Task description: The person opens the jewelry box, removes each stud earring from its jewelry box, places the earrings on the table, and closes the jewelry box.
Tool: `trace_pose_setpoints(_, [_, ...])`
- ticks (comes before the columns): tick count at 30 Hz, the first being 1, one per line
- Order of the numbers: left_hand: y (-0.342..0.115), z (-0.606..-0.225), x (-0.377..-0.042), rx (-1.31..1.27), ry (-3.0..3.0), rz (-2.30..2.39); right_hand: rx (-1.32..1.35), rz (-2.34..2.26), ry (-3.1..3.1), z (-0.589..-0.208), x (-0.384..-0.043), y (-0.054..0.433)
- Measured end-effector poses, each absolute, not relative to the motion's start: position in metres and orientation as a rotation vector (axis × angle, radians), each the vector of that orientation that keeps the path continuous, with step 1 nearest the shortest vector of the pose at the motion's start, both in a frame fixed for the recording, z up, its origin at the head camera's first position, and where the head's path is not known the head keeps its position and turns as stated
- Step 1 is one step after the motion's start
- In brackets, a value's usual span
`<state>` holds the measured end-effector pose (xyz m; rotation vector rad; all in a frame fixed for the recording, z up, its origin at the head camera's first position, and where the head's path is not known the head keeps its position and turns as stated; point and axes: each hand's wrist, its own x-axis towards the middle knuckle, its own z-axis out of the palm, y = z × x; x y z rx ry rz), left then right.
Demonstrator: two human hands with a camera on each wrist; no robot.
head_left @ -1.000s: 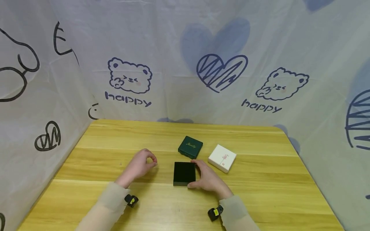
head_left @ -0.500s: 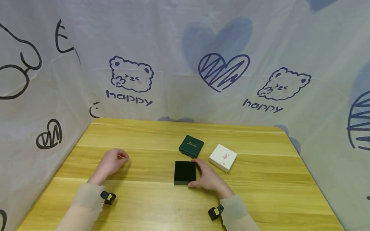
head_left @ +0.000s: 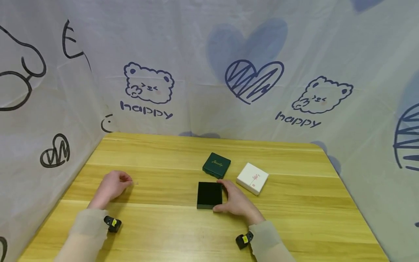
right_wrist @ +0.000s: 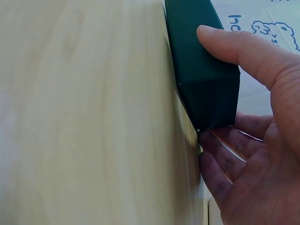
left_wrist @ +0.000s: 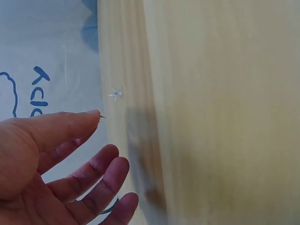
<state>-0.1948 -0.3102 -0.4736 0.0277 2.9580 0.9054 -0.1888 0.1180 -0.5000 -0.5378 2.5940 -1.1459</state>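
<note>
one square dark box (head_left: pixel 209 194), black-topped with dark green sides, is seen mid-table (head_left: pixel 183 233), gripped at its 3 o'clock edge by the half-spread right hand (head_left: pixel 236 199). one tiny clear piece (left_wrist: pixel 116 93), star-like, is seen at 9 o'clock, just beside the left hand (head_left: pixel 112 185); thumb and index are brought close, anything pinched can't be told. also counted: one gold-lettered green box (head_left: pixel 216 165) near 12, one pink-printed white box (head_left: pixel 252 178) at 2.

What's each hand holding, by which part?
Right hand: dark box, by its right end, thumb on near wall. Left hand: apparently pinching something tiny; can't tell what or which part.
</note>
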Motion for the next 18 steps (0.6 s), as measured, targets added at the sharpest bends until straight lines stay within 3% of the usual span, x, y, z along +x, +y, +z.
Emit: trace_pose_setpoints(18, [-0.3122, -0.4747, -0.1992, -0.073, 2.904, 0.843, -0.538, -1.146, 2.597, -0.4997, -0.1888, 0.1183])
